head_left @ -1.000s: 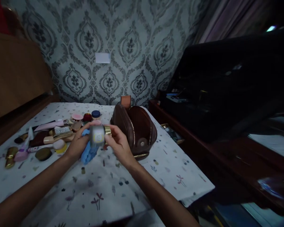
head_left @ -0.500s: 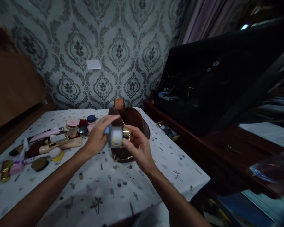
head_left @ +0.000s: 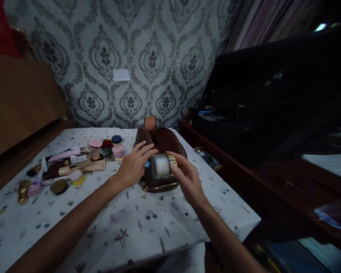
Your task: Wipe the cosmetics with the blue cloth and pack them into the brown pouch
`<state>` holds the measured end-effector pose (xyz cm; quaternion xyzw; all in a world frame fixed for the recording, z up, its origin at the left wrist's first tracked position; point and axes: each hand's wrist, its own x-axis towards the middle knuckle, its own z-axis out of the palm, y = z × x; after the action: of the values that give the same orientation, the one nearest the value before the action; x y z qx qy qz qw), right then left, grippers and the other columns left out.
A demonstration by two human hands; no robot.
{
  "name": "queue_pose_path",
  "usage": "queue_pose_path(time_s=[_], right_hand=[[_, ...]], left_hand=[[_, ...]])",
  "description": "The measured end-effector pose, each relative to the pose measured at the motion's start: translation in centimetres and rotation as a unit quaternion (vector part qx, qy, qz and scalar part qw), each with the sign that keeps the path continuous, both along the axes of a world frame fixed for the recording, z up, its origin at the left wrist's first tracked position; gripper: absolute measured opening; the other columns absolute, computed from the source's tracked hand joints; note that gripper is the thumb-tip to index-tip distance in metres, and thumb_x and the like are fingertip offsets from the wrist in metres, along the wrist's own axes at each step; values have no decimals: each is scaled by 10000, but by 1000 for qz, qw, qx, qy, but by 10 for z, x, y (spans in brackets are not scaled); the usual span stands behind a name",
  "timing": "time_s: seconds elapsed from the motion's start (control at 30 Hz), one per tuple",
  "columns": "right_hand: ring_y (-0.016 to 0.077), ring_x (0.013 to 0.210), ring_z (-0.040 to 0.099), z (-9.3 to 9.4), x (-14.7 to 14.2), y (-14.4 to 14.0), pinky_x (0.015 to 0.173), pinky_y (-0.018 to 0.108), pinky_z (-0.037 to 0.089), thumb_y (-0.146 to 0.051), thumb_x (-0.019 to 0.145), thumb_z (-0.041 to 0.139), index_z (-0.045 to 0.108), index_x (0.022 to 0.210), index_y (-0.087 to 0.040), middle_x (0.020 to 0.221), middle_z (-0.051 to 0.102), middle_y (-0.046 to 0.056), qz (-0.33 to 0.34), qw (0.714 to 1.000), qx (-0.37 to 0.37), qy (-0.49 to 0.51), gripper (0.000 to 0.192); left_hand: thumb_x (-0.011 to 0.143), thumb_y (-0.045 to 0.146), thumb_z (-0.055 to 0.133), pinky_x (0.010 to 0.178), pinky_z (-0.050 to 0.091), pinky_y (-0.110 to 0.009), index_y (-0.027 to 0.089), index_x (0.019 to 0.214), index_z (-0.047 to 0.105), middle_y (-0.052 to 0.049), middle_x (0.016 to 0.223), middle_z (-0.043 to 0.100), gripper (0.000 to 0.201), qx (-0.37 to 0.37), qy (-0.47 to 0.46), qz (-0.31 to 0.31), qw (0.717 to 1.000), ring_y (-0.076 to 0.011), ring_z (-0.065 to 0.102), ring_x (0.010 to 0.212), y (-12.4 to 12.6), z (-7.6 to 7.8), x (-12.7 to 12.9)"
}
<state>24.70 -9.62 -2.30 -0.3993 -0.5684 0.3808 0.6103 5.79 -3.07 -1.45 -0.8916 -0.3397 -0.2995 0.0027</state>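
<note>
My right hand (head_left: pixel 189 180) grips a small clear jar (head_left: pixel 160 167) by its gold cap (head_left: pixel 172 160). The jar lies on its side in the air, a yellow-ringed label facing me. My left hand (head_left: pixel 133 165) is stretched out beside the jar's base, its fingers apart. Between that hand and the jar shows a small blue patch (head_left: pixel 147 164); I cannot tell what it is. Behind and below the jar stands a brown bag (head_left: pixel 159 182), unzipped, with its lid folded back. Both the jar and my hands hide part of its opening.
To the left lie cosmetics: a pink jar (head_left: pixel 118 151), a blue-lidded jar (head_left: pixel 116 139), a beige tube (head_left: pixel 95 165), a yellow-and-white puff (head_left: pixel 77 177) and a gold tube (head_left: pixel 24 192). A patterned cloth (head_left: pixel 125 227) covers the table. A large black case (head_left: pixel 261 102) stands right.
The jar has moved a little to the right over the bag, still in my right hand. My left fingers have spread apart. The view has shifted slightly left.
</note>
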Motion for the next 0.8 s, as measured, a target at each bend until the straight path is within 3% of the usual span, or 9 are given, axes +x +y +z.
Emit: queue_pose_path(time_s=[0.2, 0.3, 0.5, 0.67, 0.8], right_hand=[[176, 772, 639, 4, 14, 18, 551, 244, 522, -572, 812, 671, 671, 1064, -188, 944, 694, 52, -6, 994, -38, 98, 459], [161, 752, 629, 7, 21, 21, 553, 233, 521, -555, 766, 721, 672, 1020, -188, 901, 683, 36, -26, 992, -54, 108, 449], [180, 811, 632, 10, 20, 25, 626, 278, 558, -561, 749, 726, 626, 1134, -173, 865, 648, 27, -46, 996, -68, 41, 555], [207, 875, 646, 18, 15, 43, 736, 342, 552, -459, 824, 683, 592, 1203, -163, 974, 664, 72, -112, 982, -21, -151, 489], [250, 977, 638, 37, 8, 55, 878, 400, 506, -339, 865, 682, 563, 1284, -138, 1058, 652, 129, -150, 905, 13, -398, 480]], left_hand=[[652, -80, 384, 1168, 357, -552, 216, 1377, 523, -69, 1504, 485, 795, 39, -32, 12, 999, -279, 324, 1450, -1, -16, -9], [635, -83, 381, 1183, 336, -538, 224, 1366, 528, -64, 1490, 494, 806, 55, -50, 6, 997, -278, 336, 1444, 0, -22, -11], [651, -74, 374, 1182, 328, -533, 234, 1352, 508, -71, 1487, 485, 778, 70, -59, 7, 996, -285, 324, 1456, 0, -27, -11], [674, -61, 376, 1179, 330, -521, 244, 1355, 485, -77, 1480, 482, 754, 80, -58, 6, 995, -291, 343, 1444, 0, -28, -13], [713, -40, 375, 1158, 352, -524, 245, 1367, 471, -87, 1473, 484, 720, 93, -54, 1, 994, -304, 363, 1430, 0, -28, -15]])
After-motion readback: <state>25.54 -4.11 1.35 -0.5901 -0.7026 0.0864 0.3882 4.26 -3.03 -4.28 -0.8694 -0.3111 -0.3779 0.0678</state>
